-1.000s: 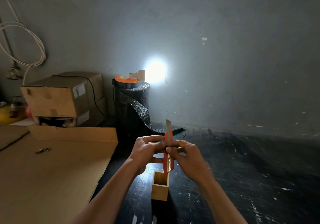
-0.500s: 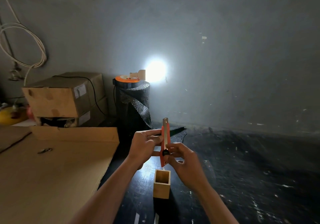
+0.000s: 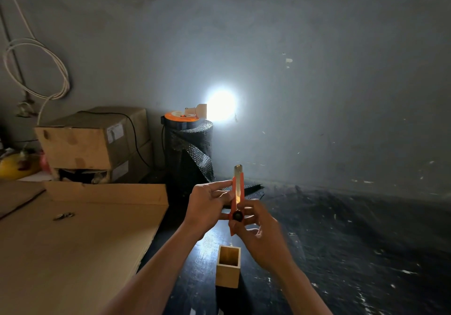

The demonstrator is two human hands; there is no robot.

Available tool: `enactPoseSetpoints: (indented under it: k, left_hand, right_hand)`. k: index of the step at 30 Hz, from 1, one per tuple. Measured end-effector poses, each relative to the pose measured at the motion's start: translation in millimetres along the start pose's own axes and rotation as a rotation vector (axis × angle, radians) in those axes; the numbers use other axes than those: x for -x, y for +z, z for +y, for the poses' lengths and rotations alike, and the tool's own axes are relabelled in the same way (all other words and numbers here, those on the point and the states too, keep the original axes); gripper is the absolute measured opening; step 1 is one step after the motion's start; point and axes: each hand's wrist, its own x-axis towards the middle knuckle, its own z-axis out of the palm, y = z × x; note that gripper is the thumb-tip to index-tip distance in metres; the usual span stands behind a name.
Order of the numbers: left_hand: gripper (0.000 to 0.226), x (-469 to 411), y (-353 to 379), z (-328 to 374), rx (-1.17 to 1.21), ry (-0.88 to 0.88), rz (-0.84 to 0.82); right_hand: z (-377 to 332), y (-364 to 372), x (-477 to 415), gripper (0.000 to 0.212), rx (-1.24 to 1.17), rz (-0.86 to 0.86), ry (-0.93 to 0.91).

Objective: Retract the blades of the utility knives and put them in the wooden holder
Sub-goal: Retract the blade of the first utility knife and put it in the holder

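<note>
Holding one orange utility knife upright between them, the left hand pinches its upper part with the fingertips and the right hand grips its lower part by the black knob, with a short bit of blade poking out of the top. One wooden holder stands on the dark floor just near of the hands, and its open top looks empty, though the bottom is too dark to see. Two cardboard boxes are stacked far left behind one flat cardboard sheet, and one small thing on the sheet is too tiny to make out.
</note>
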Motion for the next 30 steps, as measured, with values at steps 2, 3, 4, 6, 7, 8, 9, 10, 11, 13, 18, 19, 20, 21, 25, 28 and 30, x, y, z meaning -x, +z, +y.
enactPoseSetpoints:
  k: [2,3,4,6,7,8,9,10,11,13,18,19,20,21,25,28,30]
  left_hand:
    - [0.030,-1,0,1,0.014,-0.010,-0.004]
    - [0.031,-1,0,2,0.011,-0.009,-0.006]
    - [0.031,-2,0,2,0.004,-0.004,-0.009]
    - [0.030,-1,2,2,-0.002,0.004,-0.010]
    - [0.030,-1,2,2,-0.006,0.004,-0.010]
    - [0.031,0,3,2,-0.014,0.003,-0.008]
    - [0.031,0,3,1,-0.021,0.002,-0.007]
    - [0.031,1,3,1,-0.027,0.004,-0.006]
    - [0.031,1,3,0,-0.031,0.005,-0.007]
    - [0.031,2,3,0,-0.026,0.003,-0.009]
    - [0.033,3,2,-1,-0.031,0.019,-0.013]
    - [0.033,4,2,-1,-0.033,0.022,-0.015]
    - [0.033,4,2,-2,-0.037,0.024,-0.014]
    - [0.033,4,3,-2,-0.038,0.023,-0.013]
    - [0.033,4,0,-6,-0.009,0.008,-0.007]
    - [0.033,5,-2,-11,-0.028,0.016,-0.001]
    - [0.033,5,-3,-15,-0.019,0.005,-0.009]
  right_hand:
    - [1,-2,0,0.028,0.043,-0.022,-0.016]
    - [0,-2,0,0.025,0.049,-0.019,-0.011]
    - [0,-2,-1,0.017,0.044,-0.012,-0.002]
    - [0,-3,-2,0.019,0.000,0.001,0.015]
    - [0,-3,-2,0.027,-0.015,0.010,0.009]
    - [1,-3,-2,0.032,-0.021,0.018,0.006]
    - [1,-4,-1,0.032,-0.021,0.020,0.005]
    - [1,-4,1,0.029,-0.019,0.020,0.005]
    - [3,-5,2,0.023,-0.006,0.009,0.008]
    - [2,-7,5,0.027,0.037,-0.032,-0.018]
    - [-1,-6,4,0.016,0.055,-0.030,-0.005]
    - [0,-4,4,0.015,0.040,-0.019,-0.001]
    - [-2,-4,4,0.018,0.030,-0.009,0.008]
    - [-1,-3,4,0.016,0.019,-0.010,0.020]
    - [3,-4,5,0.028,0.072,-0.056,0.002]
    - [5,-2,6,0.029,0.086,-0.081,0.016]
    - [9,2,5,0.022,0.035,-0.059,0.039]
